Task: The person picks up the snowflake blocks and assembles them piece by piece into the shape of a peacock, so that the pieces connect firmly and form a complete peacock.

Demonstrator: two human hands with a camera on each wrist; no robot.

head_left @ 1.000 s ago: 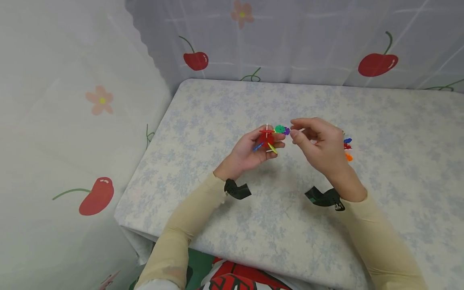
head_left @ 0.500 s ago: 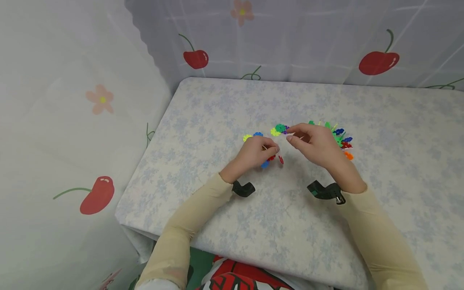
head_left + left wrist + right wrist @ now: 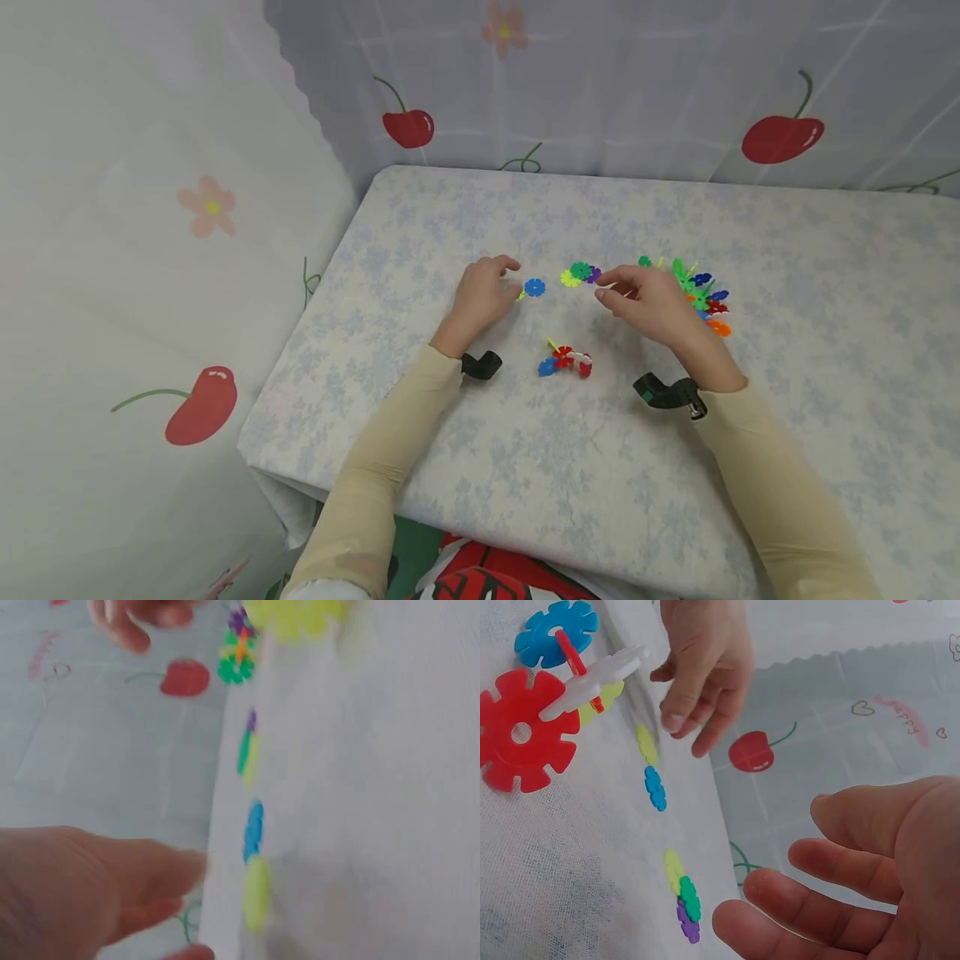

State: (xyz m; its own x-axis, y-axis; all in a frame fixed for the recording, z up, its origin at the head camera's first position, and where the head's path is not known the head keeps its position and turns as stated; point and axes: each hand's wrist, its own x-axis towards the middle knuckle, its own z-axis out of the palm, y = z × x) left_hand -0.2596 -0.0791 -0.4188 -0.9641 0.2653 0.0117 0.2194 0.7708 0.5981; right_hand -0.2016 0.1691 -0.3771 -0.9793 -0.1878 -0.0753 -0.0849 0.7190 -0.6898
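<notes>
My left hand [image 3: 480,293] hovers with loosely bent fingers just over a yellow snowflake disc [image 3: 646,744], apart from it and holding nothing. A blue snowflake disc [image 3: 535,287] lies beside the yellow one. Near the fingertips of my right hand [image 3: 651,307] lies a little group of a yellow disc [image 3: 570,279], a green disc [image 3: 581,271] and a purple disc [image 3: 688,922]. The right fingers are spread and hold nothing. Closer to the body rests a joined cluster of slotted discs [image 3: 562,357] in red, white, blue and yellow.
Beyond the right hand lies a pile of snowflake discs [image 3: 701,296] in green, blue, red and orange, partly hidden by that hand. A pale floral cloth covers the table [image 3: 420,225]. Cherry-print curtains [image 3: 622,92] hang behind it and on the left.
My left hand has set the joined disc cluster down on the table and moved left and away from the body to the yellow disc. The right hand has barely shifted.
</notes>
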